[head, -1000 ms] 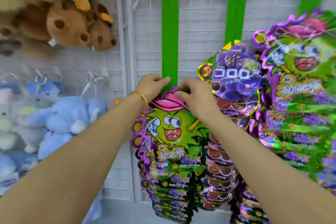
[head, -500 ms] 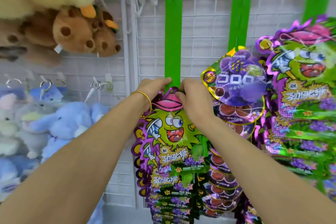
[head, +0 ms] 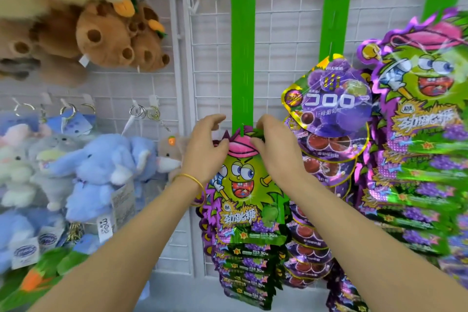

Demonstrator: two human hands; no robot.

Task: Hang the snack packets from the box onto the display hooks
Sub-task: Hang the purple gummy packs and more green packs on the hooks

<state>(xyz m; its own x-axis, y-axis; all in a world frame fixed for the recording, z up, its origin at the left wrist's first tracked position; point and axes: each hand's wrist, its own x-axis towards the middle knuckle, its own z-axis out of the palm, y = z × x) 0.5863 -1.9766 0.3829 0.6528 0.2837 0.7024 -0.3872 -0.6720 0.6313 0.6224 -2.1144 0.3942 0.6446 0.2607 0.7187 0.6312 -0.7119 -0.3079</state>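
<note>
**Both hands at the top of a green candy packet, centre frame**

The left hand (head: 206, 151), with a gold bangle (head: 193, 179) at the wrist, and the right hand (head: 274, 151) each pinch a top corner of the green candy packet (head: 244, 192). Their thumbs lie on its pink cap print and their fingers curl behind the edge.

The packet hangs at the centre of the frame, upright with its long axis vertical, face to the camera and top edge up. A small tab of the green hanging strip (head: 243, 58) pokes through its top. It bears a grinning green cartoon face, yellow Chinese lettering and "30" near the bottom edge. More of the same packets overlap below it.

Just right hangs a purple grape gummy packet (head: 329, 102) marked "コロロ". Brown plush toys (head: 109, 38) sit at upper left.
</note>
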